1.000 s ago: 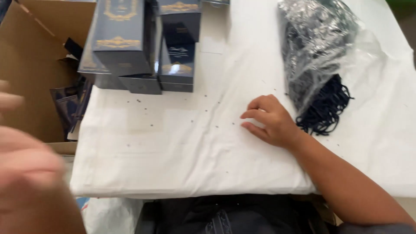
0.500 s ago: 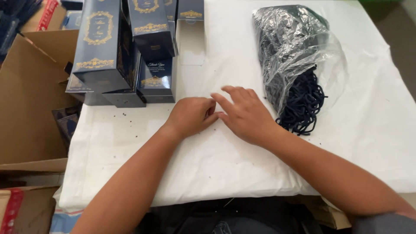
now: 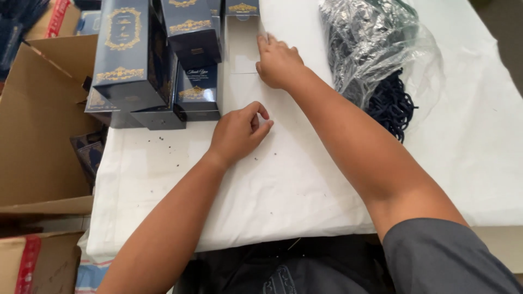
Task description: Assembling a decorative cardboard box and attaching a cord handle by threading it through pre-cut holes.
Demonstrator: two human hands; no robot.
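Two empty hands, left (image 3: 237, 133) curled, right (image 3: 279, 61) flat, beside four navy boxes (image 3: 131, 54)

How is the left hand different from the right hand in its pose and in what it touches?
The left hand lies near the table's middle with fingers curled, thumb and forefinger pinched; the right hand reaches farther away, fingers flatter. The left hand rests on the bare white cloth; the right hand presses on a flat white sheet beside the dark blue boxes. Both are bare, palm down.
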